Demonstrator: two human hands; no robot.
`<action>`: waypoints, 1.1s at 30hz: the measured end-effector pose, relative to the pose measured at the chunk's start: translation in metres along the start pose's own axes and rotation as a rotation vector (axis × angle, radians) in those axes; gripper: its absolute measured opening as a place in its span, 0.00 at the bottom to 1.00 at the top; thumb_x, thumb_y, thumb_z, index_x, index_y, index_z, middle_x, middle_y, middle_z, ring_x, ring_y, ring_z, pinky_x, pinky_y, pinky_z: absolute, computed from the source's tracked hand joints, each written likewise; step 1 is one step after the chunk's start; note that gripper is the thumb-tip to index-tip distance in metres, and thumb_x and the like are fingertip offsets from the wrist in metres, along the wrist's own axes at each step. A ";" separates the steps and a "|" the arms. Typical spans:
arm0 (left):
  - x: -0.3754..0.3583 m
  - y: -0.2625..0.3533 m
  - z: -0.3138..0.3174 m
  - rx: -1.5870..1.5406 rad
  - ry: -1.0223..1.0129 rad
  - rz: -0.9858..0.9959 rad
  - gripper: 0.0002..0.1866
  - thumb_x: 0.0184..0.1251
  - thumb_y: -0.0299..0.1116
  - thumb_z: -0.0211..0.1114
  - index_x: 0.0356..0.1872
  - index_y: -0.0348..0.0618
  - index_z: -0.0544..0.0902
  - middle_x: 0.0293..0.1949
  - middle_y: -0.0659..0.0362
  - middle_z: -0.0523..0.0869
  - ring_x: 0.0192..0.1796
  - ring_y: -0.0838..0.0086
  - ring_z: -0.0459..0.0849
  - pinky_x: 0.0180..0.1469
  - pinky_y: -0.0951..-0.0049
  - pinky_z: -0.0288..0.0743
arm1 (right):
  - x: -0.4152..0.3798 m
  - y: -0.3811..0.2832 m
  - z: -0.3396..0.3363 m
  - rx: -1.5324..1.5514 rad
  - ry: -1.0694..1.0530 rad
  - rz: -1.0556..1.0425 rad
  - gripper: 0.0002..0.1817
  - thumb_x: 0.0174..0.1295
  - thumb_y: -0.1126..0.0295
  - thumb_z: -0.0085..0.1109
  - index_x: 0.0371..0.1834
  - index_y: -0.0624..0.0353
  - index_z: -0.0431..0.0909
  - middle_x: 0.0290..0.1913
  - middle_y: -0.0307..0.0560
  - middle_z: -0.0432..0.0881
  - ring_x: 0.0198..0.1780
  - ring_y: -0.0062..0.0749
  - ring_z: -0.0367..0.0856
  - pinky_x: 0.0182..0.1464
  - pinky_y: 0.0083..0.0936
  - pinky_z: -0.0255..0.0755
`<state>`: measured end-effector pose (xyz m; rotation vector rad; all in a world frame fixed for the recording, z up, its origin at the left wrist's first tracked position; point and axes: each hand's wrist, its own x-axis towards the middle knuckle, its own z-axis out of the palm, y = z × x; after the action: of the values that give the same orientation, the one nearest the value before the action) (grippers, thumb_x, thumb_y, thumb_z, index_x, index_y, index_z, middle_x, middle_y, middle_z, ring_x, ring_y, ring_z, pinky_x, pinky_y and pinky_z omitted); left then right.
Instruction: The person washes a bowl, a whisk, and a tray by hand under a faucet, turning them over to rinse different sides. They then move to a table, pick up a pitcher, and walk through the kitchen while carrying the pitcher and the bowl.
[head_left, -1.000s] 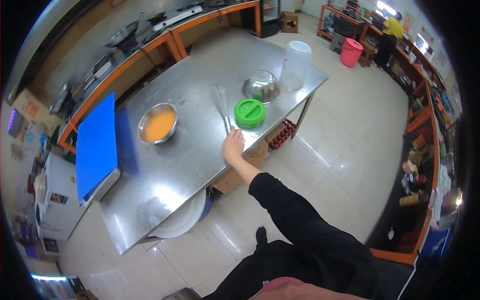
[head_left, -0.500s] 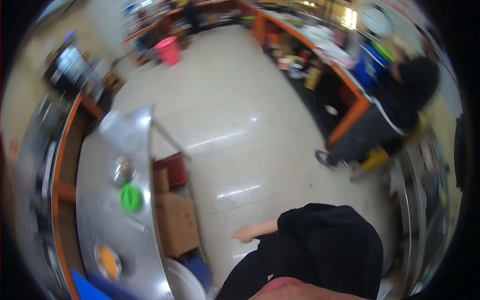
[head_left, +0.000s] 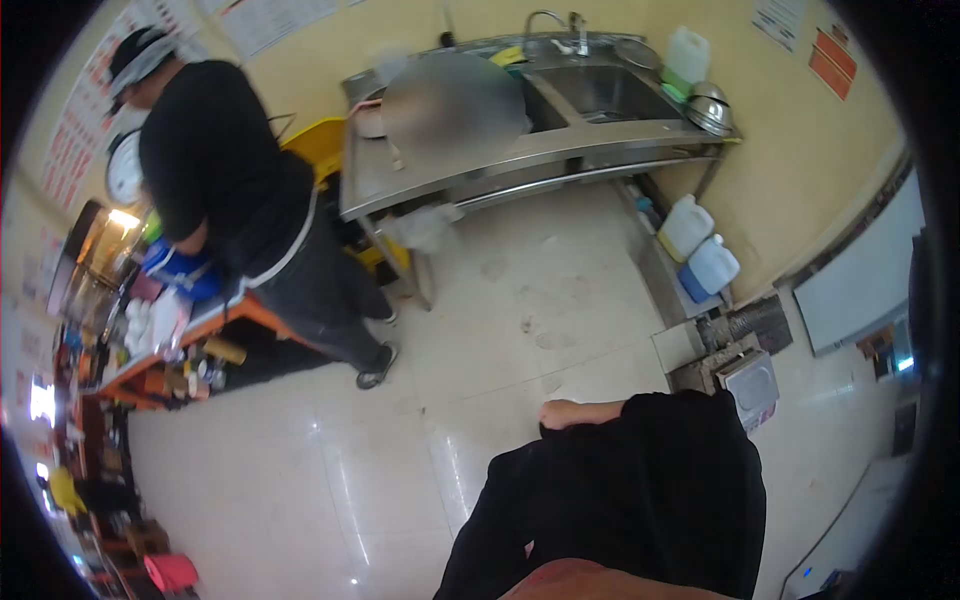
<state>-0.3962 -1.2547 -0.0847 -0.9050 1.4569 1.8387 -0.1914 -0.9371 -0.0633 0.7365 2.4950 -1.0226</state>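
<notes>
My right hand [head_left: 567, 414] is in front of my black clothing [head_left: 620, 490], low in the middle of the view, over the tiled floor. Its fingers look curled in. A small dark bit shows just under them, and I cannot make out whether the hand holds it. Nothing else is within its reach. My left hand is out of sight. To the right of my sleeve, low down, sits a box-shaped thing with a metal top [head_left: 750, 385], like a small scale.
Ahead stands a steel sink counter [head_left: 640, 145], partly hidden by a blurred patch. Steel bowls [head_left: 710, 108] sit at its right end, jugs [head_left: 708, 268] below. A co-worker in black [head_left: 230, 170] stands left at an orange-edged counter [head_left: 215, 325] with a blue container [head_left: 185, 270].
My view has swung right, from the steel table and far room to the sink counter. The co-worker now appears on the left. My right hand looks more curled than before.
</notes>
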 end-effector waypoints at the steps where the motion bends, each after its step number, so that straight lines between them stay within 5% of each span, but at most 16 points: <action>1: 0.002 -0.008 0.029 0.026 -0.023 -0.012 0.15 0.54 0.36 0.46 0.11 0.48 0.58 0.10 0.66 0.57 0.12 0.79 0.53 0.14 0.75 0.45 | -0.010 0.041 0.004 -0.098 -0.031 -0.050 0.11 0.46 0.68 0.46 0.23 0.64 0.77 0.29 0.58 0.78 0.34 0.50 0.76 0.37 0.41 0.69; 4: 0.005 -0.026 0.106 0.075 -0.087 -0.026 0.15 0.54 0.37 0.46 0.11 0.49 0.57 0.09 0.66 0.56 0.11 0.80 0.52 0.13 0.76 0.44 | -0.047 0.111 -0.032 -0.156 -0.119 -0.155 0.13 0.49 0.67 0.44 0.26 0.64 0.76 0.31 0.58 0.78 0.35 0.50 0.76 0.39 0.40 0.69; 8: -0.002 -0.034 0.207 0.219 -0.234 0.035 0.16 0.55 0.37 0.45 0.11 0.49 0.56 0.09 0.67 0.55 0.11 0.81 0.51 0.13 0.77 0.42 | -0.061 0.171 -0.072 0.167 0.190 0.316 0.12 0.49 0.67 0.45 0.29 0.62 0.76 0.33 0.56 0.78 0.37 0.49 0.76 0.40 0.39 0.69; 13: -0.033 -0.020 0.342 0.543 -0.475 0.297 0.17 0.57 0.36 0.46 0.10 0.51 0.57 0.09 0.68 0.56 0.11 0.83 0.52 0.12 0.79 0.45 | -0.066 0.201 -0.162 0.268 0.425 0.503 0.12 0.49 0.65 0.48 0.31 0.61 0.75 0.35 0.56 0.78 0.40 0.49 0.76 0.41 0.39 0.69; 21: -0.025 -0.044 0.586 0.750 -0.921 0.540 0.17 0.59 0.33 0.46 0.09 0.46 0.62 0.09 0.68 0.60 0.12 0.84 0.58 0.14 0.79 0.51 | -0.074 0.273 -0.233 0.351 0.333 0.644 0.14 0.51 0.59 0.52 0.33 0.58 0.75 0.34 0.53 0.79 0.38 0.46 0.77 0.40 0.35 0.70; 23: -0.051 -0.051 0.655 0.830 -1.052 0.707 0.15 0.59 0.33 0.45 0.12 0.44 0.67 0.11 0.67 0.63 0.15 0.83 0.61 0.17 0.79 0.54 | -0.082 0.286 -0.259 0.201 0.287 0.648 0.14 0.51 0.59 0.53 0.33 0.58 0.75 0.32 0.53 0.79 0.37 0.46 0.77 0.40 0.35 0.70; 27: -0.118 -0.083 0.772 0.739 -1.233 0.780 0.07 0.61 0.30 0.49 0.27 0.39 0.72 0.23 0.65 0.71 0.27 0.83 0.68 0.29 0.82 0.62 | -0.089 0.310 -0.308 0.443 0.586 0.766 0.14 0.50 0.60 0.53 0.33 0.58 0.75 0.34 0.56 0.78 0.38 0.51 0.76 0.41 0.39 0.69; 32: -0.163 -0.145 0.868 0.704 -1.417 0.859 0.03 0.58 0.25 0.55 0.32 0.38 0.74 0.28 0.63 0.75 0.33 0.80 0.72 0.40 0.81 0.66 | -0.092 0.328 -0.381 0.966 0.902 0.455 0.07 0.58 0.71 0.48 0.34 0.64 0.71 0.23 0.41 0.74 0.27 0.20 0.73 0.31 0.19 0.69; 33: -0.174 -0.155 0.881 0.724 -1.432 0.892 0.03 0.58 0.25 0.55 0.32 0.38 0.74 0.28 0.62 0.75 0.33 0.80 0.72 0.39 0.80 0.66 | -0.095 0.335 -0.400 0.955 0.962 0.400 0.07 0.58 0.72 0.48 0.34 0.64 0.71 0.24 0.40 0.74 0.27 0.20 0.73 0.31 0.18 0.69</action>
<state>-0.2914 -0.3708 0.1104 1.3671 1.2680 1.4925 0.0332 -0.4767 0.0738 2.3456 2.1297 -2.0288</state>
